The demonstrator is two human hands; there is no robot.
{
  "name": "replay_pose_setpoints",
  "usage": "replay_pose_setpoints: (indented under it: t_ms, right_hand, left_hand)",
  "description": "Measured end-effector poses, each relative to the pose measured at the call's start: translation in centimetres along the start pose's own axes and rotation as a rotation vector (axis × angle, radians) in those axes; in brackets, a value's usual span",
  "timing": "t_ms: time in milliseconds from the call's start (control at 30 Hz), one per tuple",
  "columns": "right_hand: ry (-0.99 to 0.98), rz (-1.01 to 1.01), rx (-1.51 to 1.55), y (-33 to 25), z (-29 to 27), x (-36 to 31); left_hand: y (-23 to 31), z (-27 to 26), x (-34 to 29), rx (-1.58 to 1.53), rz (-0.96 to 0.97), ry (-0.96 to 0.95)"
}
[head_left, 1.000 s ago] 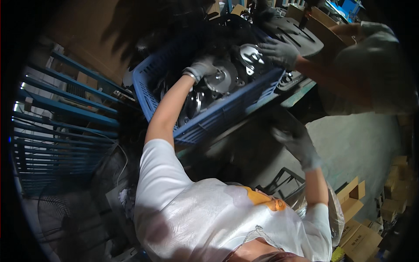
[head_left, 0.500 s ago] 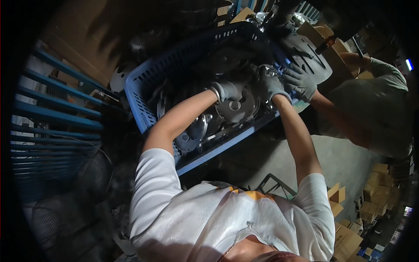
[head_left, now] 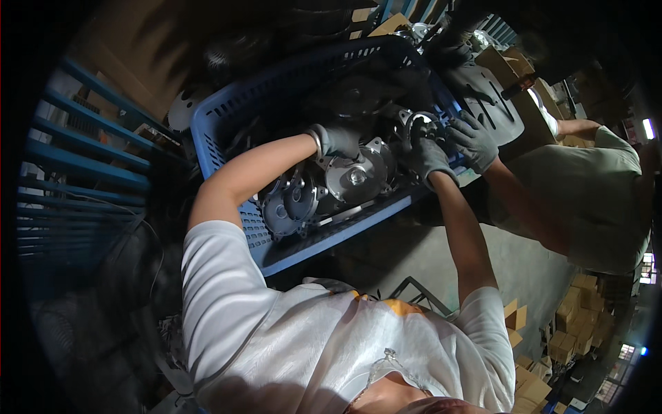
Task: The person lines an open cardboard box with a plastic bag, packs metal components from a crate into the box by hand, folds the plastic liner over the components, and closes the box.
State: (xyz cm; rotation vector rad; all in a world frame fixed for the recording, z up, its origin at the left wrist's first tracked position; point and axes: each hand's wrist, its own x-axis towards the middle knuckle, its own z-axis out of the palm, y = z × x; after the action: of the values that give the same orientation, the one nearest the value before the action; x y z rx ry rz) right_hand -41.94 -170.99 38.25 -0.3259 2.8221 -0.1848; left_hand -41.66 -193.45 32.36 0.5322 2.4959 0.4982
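Note:
A blue plastic crate (head_left: 227, 117) holds several grey round metal castings. My left hand (head_left: 339, 141), in a grey glove, is curled over the rim of a round metal casting (head_left: 358, 178) in the middle of the crate. My right hand (head_left: 429, 157), also gloved, grips a ring-shaped metal part (head_left: 417, 124) at the crate's right side. A co-worker's gloved hand (head_left: 474, 141) touches the same part from the right. More castings (head_left: 289, 207) lie lower left in the crate, partly in shadow.
A co-worker in a pale shirt (head_left: 586, 200) stands at the right. A blue metal rack (head_left: 76, 172) runs along the left. Cardboard boxes (head_left: 576, 317) are stacked at the lower right, and a dark perforated panel (head_left: 493, 103) lies beyond the crate.
My right hand rose from low beside my body into the crate and took hold of the ring-shaped part. My left hand shifted right onto the round casting. The co-worker's hand stayed at the crate's right side.

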Motion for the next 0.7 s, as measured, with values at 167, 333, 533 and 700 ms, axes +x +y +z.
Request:
replay_pose_setpoints:
  t_ms: [167,333,533,700]
  right_hand:
    - [0.229,-0.065,-0.066,1.9,2.7,1.7]
    - [0.166,-0.038,0.272,-0.9,-3.5,-2.0]
    - [0.226,-0.593,-0.115,-10.2,-2.2,-6.8]
    - [0.103,-0.77,-0.273,-15.6,1.5,-7.0]
  left_hand:
    - [1.9,-1.8,-4.7,-0.155,-0.144,0.053]
    - [-3.0,0.8,-10.0,-0.397,-0.347,0.653]
    - [-8.4,8.3,-12.8,-1.231,-0.082,0.607]
    - [-7.7,4.6,-14.1,-2.14,0.281,0.234]
